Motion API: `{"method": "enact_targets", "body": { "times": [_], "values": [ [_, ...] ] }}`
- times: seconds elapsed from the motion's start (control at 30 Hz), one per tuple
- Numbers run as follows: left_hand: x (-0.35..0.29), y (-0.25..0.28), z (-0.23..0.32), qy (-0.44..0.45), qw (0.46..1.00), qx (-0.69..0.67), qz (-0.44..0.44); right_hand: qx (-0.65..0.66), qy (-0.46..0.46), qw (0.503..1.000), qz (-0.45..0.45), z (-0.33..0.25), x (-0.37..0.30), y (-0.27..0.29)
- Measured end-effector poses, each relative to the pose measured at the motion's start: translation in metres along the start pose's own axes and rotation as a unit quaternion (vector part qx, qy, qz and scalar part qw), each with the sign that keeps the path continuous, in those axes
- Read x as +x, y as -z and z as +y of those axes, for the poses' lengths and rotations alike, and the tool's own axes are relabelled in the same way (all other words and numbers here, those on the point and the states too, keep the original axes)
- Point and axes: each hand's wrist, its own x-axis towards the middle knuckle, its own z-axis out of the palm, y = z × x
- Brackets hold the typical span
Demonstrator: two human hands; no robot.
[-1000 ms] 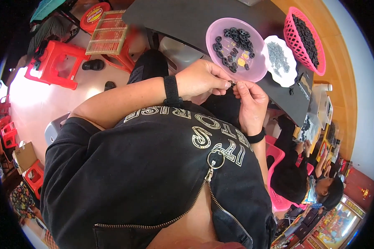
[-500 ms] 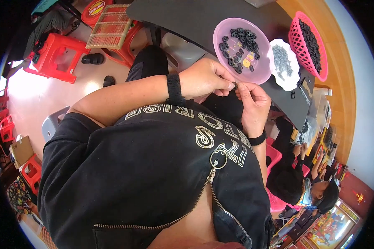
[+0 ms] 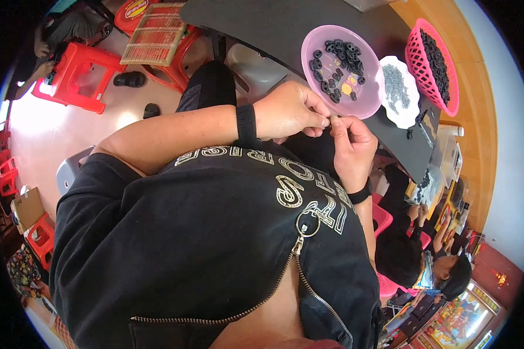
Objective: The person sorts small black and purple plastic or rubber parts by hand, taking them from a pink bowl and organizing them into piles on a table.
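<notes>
A tiny dark piece, mostly hidden by fingertips, sits between the two hands, just off the near edge of the black table. The left hand pinches it between thumb and forefinger; the right hand's thumb and fingertips press together against it. Just beyond, at the table's near edge, a round pink plastic bowl holds black oval pieces. Beside it lies a white scalloped dish of small grey bits; toward the far edge, a pink lattice basket holds more black pieces.
</notes>
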Motion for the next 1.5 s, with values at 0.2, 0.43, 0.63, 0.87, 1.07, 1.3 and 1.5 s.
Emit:
{"method": "enact_targets", "body": {
  "times": [0.2,0.43,0.63,0.87,1.07,1.3,1.5],
  "values": [
    [0.004,0.003,-0.005,-0.019,1.0,0.0,-0.009,0.018,-0.008,1.0,-0.016,0.002,0.01,0.006],
    [0.003,0.006,0.002,-0.038,0.998,-0.018,0.039,-0.133,0.018,0.991,-0.019,0.006,0.063,0.025],
    [0.005,0.009,-0.003,-0.039,0.997,-0.043,0.047,-0.206,-0.044,0.966,-0.148,0.011,0.084,0.013],
    [0.005,0.013,-0.003,-0.047,0.997,-0.052,0.043,-0.301,-0.013,0.946,-0.116,0.008,0.087,0.011],
    [0.005,0.013,0.001,-0.044,0.996,-0.067,0.044,-0.065,-0.037,0.997,-0.001,0.006,0.072,0.014],
    [0.006,0.007,0.006,-0.054,0.989,-0.136,0.002,0.072,0.035,0.995,0.055,0.002,0.034,-0.001],
    [0.007,0.007,0.002,-0.075,0.988,-0.131,0.015,0.045,0.098,0.992,0.061,0.0,0.026,-0.007]
  ]
}}
